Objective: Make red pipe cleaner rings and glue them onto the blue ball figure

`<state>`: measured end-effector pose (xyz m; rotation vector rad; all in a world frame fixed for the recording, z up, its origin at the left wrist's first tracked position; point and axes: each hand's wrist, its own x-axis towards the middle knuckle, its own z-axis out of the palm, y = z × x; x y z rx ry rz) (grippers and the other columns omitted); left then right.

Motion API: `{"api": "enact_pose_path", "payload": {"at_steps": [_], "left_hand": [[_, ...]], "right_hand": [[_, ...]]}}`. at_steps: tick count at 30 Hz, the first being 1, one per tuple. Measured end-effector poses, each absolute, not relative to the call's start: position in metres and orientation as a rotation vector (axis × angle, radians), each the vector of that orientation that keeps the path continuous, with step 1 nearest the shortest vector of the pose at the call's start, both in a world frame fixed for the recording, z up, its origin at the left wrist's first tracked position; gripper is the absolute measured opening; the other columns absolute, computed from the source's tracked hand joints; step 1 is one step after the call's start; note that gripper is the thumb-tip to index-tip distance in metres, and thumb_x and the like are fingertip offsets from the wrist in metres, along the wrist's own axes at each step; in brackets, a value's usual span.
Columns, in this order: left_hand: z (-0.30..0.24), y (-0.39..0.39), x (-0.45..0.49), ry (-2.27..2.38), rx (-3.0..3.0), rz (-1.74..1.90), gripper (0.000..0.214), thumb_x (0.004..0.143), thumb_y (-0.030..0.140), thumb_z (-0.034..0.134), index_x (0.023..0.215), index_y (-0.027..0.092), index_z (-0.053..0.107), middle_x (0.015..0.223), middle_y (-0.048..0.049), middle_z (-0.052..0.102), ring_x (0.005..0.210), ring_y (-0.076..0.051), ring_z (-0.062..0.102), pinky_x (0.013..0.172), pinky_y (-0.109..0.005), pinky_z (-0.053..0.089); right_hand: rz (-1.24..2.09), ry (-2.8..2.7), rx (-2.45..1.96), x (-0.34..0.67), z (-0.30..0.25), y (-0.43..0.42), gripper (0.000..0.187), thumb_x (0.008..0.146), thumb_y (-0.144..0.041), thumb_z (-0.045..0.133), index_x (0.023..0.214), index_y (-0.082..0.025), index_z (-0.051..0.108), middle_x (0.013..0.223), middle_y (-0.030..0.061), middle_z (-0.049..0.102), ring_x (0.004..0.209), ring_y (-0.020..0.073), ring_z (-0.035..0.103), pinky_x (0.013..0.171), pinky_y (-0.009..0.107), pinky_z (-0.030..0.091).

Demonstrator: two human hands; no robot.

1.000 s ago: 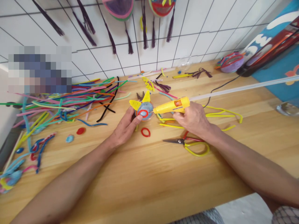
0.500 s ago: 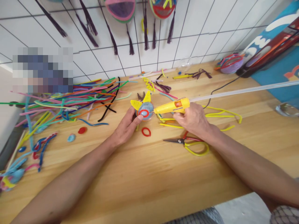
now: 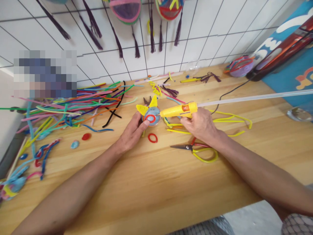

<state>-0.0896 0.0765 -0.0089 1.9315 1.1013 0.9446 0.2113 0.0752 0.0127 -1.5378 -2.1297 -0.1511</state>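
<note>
My left hand point(image 3: 134, 131) is closed around a light-blue round ornament point(image 3: 154, 122) with two yellow pipe-cleaner ears point(image 3: 153, 101) on top. The thumb rests by a red pipe-cleaner ring point(image 3: 151, 115) on the ornament's front. In my right hand point(image 3: 201, 124) is a yellow hot glue gun point(image 3: 177, 111), its nozzle at the ornament's right side, by the red ring. Whether the tip touches is too small to tell. A long clear glue stick point(image 3: 246, 98) sticks out behind the gun. A second red ring point(image 3: 153, 138) lies on the table just below the ornament.
Scissors point(image 3: 188, 147) with yellow and red handles lie below my right hand. Yellow pipe cleaners point(image 3: 230, 120) lie beyond it. A multicoloured pipe-cleaner pile point(image 3: 97, 101) spreads at the left. The black cord point(image 3: 220, 98) runs right. Ornaments with dark tassels point(image 3: 137, 49) hang against the tiled wall.
The glue gun's nozzle has shifted very slightly up and left along the ornament. My left hand and the ornament stay in place.
</note>
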Motion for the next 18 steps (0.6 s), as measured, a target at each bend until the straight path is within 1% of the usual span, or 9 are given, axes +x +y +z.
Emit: {"api": "enact_pose_path", "payload": {"at_steps": [6, 8, 11, 14, 18], "left_hand": [[-0.0095, 0.0765, -0.089, 1.083, 1.924, 0.946, 0.047, 0.112, 0.062, 0.052, 0.131, 0.021, 0.061, 0.121, -0.0085, 0.067, 0.111, -0.025, 0.06, 0.103, -0.043, 0.053], [-0.0096, 0.0764, -0.0889, 1.089, 1.923, 0.952, 0.046, 0.111, 0.063, 0.052, 0.128, 0.021, 0.061, 0.117, -0.0078, 0.066, 0.108, -0.024, 0.059, 0.101, -0.042, 0.053], [-0.0096, 0.0764, -0.0889, 1.106, 1.934, 0.953, 0.044, 0.111, 0.065, 0.052, 0.119, 0.022, 0.062, 0.106, -0.0052, 0.062, 0.097, -0.022, 0.056, 0.092, -0.04, 0.053], [-0.0095, 0.0767, -0.0893, 1.109, 1.946, 0.96, 0.044, 0.111, 0.066, 0.052, 0.113, 0.023, 0.061, 0.101, -0.0039, 0.058, 0.091, -0.021, 0.054, 0.086, -0.038, 0.053], [-0.0099, 0.0776, -0.0901, 1.122, 1.963, 0.956, 0.045, 0.11, 0.067, 0.052, 0.104, 0.023, 0.057, 0.098, -0.0034, 0.057, 0.09, -0.021, 0.051, 0.086, -0.039, 0.052]], "right_hand": [[-0.139, -2.137, -1.522, 0.2117, 0.0129, 0.0746, 0.012, 0.086, -0.026, 0.055, 0.079, -0.021, 0.063, 0.068, 0.0062, 0.062, 0.063, 0.021, 0.051, 0.064, 0.034, 0.035], [-0.131, -2.142, -1.532, 0.2111, 0.0133, 0.0746, 0.012, 0.086, -0.026, 0.056, 0.08, -0.02, 0.064, 0.067, 0.0062, 0.061, 0.062, 0.021, 0.051, 0.063, 0.034, 0.035], [-0.13, -2.145, -1.542, 0.2094, 0.0132, 0.0746, 0.014, 0.085, -0.025, 0.055, 0.082, -0.019, 0.067, 0.068, 0.0067, 0.062, 0.063, 0.0213, 0.053, 0.063, 0.034, 0.035], [-0.139, -2.142, -1.546, 0.2084, 0.0125, 0.0745, 0.016, 0.086, -0.026, 0.054, 0.082, -0.018, 0.068, 0.069, 0.008, 0.064, 0.064, 0.0224, 0.055, 0.064, 0.035, 0.036], [-0.147, -2.145, -1.539, 0.2099, 0.0125, 0.074, 0.014, 0.086, -0.025, 0.055, 0.083, -0.019, 0.067, 0.068, 0.0076, 0.064, 0.063, 0.0228, 0.055, 0.064, 0.035, 0.036]]}}
